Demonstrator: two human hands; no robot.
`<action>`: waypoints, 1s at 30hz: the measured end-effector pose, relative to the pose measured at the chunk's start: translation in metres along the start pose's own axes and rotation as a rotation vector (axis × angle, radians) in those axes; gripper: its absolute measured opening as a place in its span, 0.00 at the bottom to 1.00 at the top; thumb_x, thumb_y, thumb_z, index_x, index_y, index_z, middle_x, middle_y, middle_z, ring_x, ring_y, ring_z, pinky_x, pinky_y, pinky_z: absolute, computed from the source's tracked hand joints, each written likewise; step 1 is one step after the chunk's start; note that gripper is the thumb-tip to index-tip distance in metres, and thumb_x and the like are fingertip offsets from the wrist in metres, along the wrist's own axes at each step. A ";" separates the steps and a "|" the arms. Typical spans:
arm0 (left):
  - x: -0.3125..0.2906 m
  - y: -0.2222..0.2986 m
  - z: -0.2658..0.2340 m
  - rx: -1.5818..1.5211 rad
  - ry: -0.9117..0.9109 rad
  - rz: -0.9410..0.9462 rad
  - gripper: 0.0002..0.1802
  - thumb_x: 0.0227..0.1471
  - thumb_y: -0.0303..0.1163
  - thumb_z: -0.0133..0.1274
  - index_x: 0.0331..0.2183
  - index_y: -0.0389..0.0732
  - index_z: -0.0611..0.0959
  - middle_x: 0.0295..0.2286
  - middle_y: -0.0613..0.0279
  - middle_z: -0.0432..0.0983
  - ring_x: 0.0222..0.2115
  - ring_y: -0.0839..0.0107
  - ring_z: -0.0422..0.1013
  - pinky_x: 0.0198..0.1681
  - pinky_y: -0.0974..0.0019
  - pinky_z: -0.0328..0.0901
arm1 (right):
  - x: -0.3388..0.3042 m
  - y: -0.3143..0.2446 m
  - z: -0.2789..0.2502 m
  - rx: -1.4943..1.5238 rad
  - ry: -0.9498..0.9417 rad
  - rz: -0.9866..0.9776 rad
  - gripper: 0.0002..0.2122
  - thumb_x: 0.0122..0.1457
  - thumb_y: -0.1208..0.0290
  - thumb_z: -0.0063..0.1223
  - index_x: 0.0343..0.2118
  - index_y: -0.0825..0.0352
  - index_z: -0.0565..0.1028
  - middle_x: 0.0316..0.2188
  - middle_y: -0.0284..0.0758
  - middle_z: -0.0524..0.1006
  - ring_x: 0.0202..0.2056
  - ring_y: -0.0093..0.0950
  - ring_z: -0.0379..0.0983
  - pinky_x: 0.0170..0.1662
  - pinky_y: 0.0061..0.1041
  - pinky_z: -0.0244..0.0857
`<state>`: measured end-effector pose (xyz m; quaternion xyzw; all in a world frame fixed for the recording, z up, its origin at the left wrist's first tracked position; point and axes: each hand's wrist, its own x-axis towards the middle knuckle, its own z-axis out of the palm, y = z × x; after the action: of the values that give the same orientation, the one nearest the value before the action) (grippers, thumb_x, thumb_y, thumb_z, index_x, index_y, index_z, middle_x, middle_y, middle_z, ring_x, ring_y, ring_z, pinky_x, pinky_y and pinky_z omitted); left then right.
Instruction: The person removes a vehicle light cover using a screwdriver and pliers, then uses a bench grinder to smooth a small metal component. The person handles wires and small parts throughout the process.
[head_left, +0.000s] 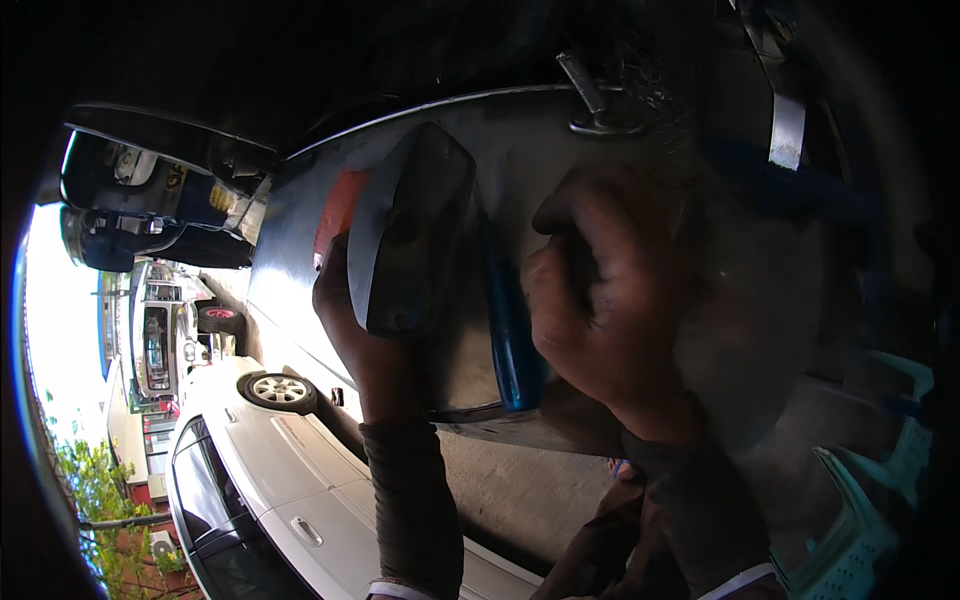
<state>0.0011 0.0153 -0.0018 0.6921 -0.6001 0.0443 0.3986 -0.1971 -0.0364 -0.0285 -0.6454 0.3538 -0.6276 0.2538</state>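
A dark wedge-shaped housing with a grey edge (412, 230) stands over a grey metal panel (300, 240). My left hand (350, 325) is closed round its left and lower side, some fingers hidden behind it. An orange-red strip (340, 205) shows just beyond that hand. To the right, my right hand (615, 300) is held over the panel with fingers curled; whatever they may grip is hidden in shadow. Between the hands lies a screwdriver-like tool with a blue handle (512, 355), its thin shaft pointing away from me. It rests near my right knuckles, apparently ungripped.
At the panel's far edge is a metal fitting with a short cylinder (590, 95). A pale metal strip (787, 130) hangs at the far right. Green plastic chairs (850, 500) stand at the lower right. A white car (290, 480) is parked at the lower left.
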 end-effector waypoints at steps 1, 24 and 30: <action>0.000 0.005 0.000 0.027 -0.005 0.053 0.21 0.52 0.37 0.57 0.43 0.31 0.81 0.35 0.51 0.81 0.35 0.65 0.76 0.42 0.62 0.68 | 0.000 -0.001 0.000 0.006 -0.022 0.035 0.06 0.45 0.83 0.49 0.28 0.71 0.72 0.28 0.38 0.70 0.30 0.29 0.69 0.33 0.27 0.65; -0.027 0.032 -0.015 0.148 0.601 -0.460 0.14 0.60 0.25 0.50 0.45 0.29 0.82 0.41 0.46 0.79 0.41 0.54 0.73 0.49 0.55 0.66 | -0.452 -0.182 -0.623 -0.919 -0.034 1.307 0.13 0.56 0.64 0.54 0.34 0.71 0.79 0.27 0.54 0.78 0.31 0.55 0.73 0.37 0.47 0.69; -0.081 0.172 -0.016 -0.020 0.873 -0.615 0.19 0.56 0.23 0.49 0.49 0.32 0.79 0.44 0.49 0.75 0.43 0.60 0.72 0.50 0.62 0.66 | -0.449 -0.083 -0.773 -0.246 0.172 1.940 0.18 0.59 0.59 0.54 0.46 0.66 0.75 0.42 0.50 0.75 0.43 0.46 0.71 0.45 0.47 0.66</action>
<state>-0.1632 0.0963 0.0506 0.7494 -0.1481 0.2037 0.6123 -0.9330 0.4529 -0.1829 -0.0486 0.8108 -0.1502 0.5637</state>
